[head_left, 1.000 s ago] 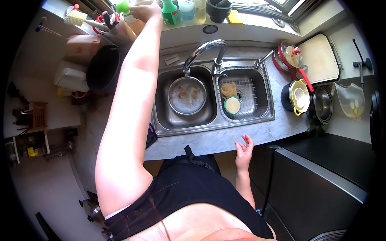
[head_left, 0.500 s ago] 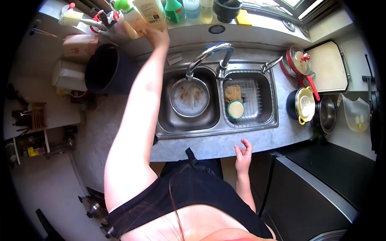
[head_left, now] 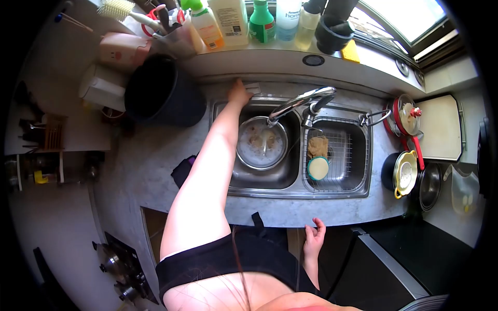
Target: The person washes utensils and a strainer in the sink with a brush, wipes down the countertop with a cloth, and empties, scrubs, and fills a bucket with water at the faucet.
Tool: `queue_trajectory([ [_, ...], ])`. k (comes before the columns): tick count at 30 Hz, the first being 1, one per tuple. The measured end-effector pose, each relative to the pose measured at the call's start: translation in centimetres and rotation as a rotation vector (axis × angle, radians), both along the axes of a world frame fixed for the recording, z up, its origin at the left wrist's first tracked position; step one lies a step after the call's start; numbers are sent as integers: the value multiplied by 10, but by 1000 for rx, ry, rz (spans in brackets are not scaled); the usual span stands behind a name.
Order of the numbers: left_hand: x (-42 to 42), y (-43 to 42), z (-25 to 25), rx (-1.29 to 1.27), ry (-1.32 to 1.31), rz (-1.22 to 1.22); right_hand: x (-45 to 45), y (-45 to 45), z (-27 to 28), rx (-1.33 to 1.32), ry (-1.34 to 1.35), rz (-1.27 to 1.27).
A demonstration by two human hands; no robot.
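My left hand [head_left: 239, 94] reaches to the counter strip behind the sink, fingers apart beside a small flat whitish rectangular piece [head_left: 253, 88]; whether it touches it I cannot tell. Below that, a round metal bowl [head_left: 238, 142] of cloudy water with food bits sits in the left sink basin [head_left: 280, 179], under the chrome faucet [head_left: 306, 98]. My right hand [head_left: 314, 238] hangs in front of the counter edge, fingers loosely curled and apart, holding nothing. In the right basin a wire rack [head_left: 340, 150] carries a tan cloth-like item [head_left: 317, 147] and a round pale sponge with teal rim [head_left: 318, 168].
Bottles, among them a green one [head_left: 262, 23], line the window ledge beside a yellow sponge [head_left: 350, 52]. A dark bucket [head_left: 192, 103] stands left of the sink. Right of it are a red-handled pan [head_left: 407, 119], a yellow colander [head_left: 405, 173] and a cutting board [head_left: 434, 127].
My left hand has come down from the bottles on the ledge to the counter behind the sink. The view has shifted, while my right hand stays in front of the counter.
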State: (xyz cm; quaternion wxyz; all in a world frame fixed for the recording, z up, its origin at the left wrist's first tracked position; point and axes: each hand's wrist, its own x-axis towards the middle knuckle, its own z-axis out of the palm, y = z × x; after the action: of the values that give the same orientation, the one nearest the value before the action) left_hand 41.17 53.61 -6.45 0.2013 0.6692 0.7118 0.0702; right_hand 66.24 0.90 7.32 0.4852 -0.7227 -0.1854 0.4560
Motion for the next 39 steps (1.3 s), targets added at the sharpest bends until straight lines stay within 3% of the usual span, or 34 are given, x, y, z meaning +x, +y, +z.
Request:
queue_trajectory([
  [7, -13, -2, 16, -74, 10, -20, -6, 24, 7, 46, 26, 42],
  [11, -16, 14, 11, -139, -38, -36, -3, 20, -18, 61, 31, 97],
  [20, -13, 40, 11, -280, 31, -134, -23, 26, 9, -28, -7, 162],
  [23, -19, 32, -21, 34, -183, 33, -24, 27, 10, -29, -29, 177],
  [26, -28, 11, 0, 135, -370, -64, -23, 33, 13, -26, -73, 205],
  [29, -43, -23, 58, 266, -371, -150, -24, 42, 18, 1, -93, 229],
  [34, -88, -91, 226, 668, -418, -285, -28, 57, 21, 75, -73, 276],
  [36, -118, -94, 295, 971, -222, -378, -35, 63, 26, 97, -80, 285],
  [39, -158, -75, 367, 1134, 80, -354, -44, 65, 28, 140, -70, 311],
])
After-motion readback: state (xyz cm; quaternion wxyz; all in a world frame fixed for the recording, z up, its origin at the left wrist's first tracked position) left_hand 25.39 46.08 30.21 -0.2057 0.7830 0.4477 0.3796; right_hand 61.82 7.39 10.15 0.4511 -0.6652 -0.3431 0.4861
